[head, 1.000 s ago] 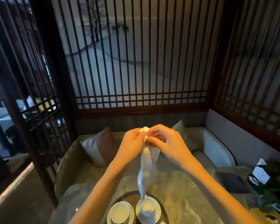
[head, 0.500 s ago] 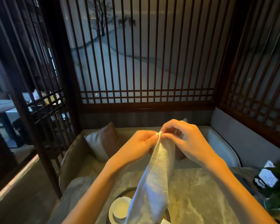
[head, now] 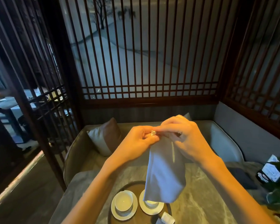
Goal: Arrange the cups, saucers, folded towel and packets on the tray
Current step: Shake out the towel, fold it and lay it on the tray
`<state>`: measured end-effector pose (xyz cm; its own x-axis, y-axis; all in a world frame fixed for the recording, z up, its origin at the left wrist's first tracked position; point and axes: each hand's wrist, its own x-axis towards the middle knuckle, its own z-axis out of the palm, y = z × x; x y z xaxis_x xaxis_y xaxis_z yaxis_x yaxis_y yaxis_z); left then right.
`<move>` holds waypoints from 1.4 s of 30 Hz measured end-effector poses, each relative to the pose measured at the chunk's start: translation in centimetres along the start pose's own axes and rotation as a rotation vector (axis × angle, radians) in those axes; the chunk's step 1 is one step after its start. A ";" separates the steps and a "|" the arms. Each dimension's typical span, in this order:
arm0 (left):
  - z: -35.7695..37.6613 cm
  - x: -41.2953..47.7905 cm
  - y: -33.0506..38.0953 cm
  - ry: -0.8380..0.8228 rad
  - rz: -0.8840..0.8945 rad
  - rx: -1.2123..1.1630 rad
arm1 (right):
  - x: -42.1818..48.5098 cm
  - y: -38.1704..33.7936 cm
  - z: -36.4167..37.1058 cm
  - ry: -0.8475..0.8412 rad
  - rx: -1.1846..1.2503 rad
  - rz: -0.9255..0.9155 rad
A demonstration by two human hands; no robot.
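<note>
Desk: the marbled desk [head: 200, 199] lies well below my grip and runs out under both forearms.
Tray: the dark round tray [head: 132, 183] sits on the desk, straight down from the grip and a little to its left.
Towel, change: a second ago the towel [head: 165, 172] dangled from the grip as a thin twisted strip. Now it hangs as a broad, flat, doubled panel.
Meaning: I judge the fold is under way but unfinished. The towel has yet to be laid on the tray.
Towel, look: pale cloth with one soft crease running down from the grip. Its lower edge is rounded and hangs in front of the right cup.
Left hand: my left hand [head: 136, 143] pinches a top corner of the towel between thumb and fingertip.
Right hand: my right hand [head: 184, 139] touches the left, fingers curled over the same top edge. The cloth hangs from both.
Saucers: the left saucer [head: 116, 213] and right saucer [head: 152, 210] stand side by side on the tray, below the grip.
Cups: the left cup [head: 124, 202] stands upright on its saucer. The right cup [head: 151, 203] is mostly hidden by the towel's hem.
Packets: the packets [head: 166, 217] lie at the near edge of the frame, cut off, farthest below the grip.
</note>
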<state>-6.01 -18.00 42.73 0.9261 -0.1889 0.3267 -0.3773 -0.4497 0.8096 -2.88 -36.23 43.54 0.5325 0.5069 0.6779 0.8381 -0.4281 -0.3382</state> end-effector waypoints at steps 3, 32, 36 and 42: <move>-0.9 0.0 0.1 0.020 0.008 0.016 | -0.4 0.9 0.8 -0.003 0.200 0.149; -5.7 -1.2 -2.0 0.360 -0.022 -0.112 | 1.4 2.7 -0.7 0.185 0.257 0.222; -3.9 0.1 -1.6 0.421 0.067 -0.015 | 1.5 3.5 -1.2 0.176 0.082 0.255; -0.7 1.4 -1.2 0.369 0.153 0.012 | 3.2 1.7 0.6 -0.100 0.135 0.184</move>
<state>-4.26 -17.15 42.53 0.7984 0.0711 0.5980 -0.5088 -0.4514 0.7330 0.29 -34.94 44.73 0.6814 0.5042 0.5306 0.7303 -0.4200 -0.5388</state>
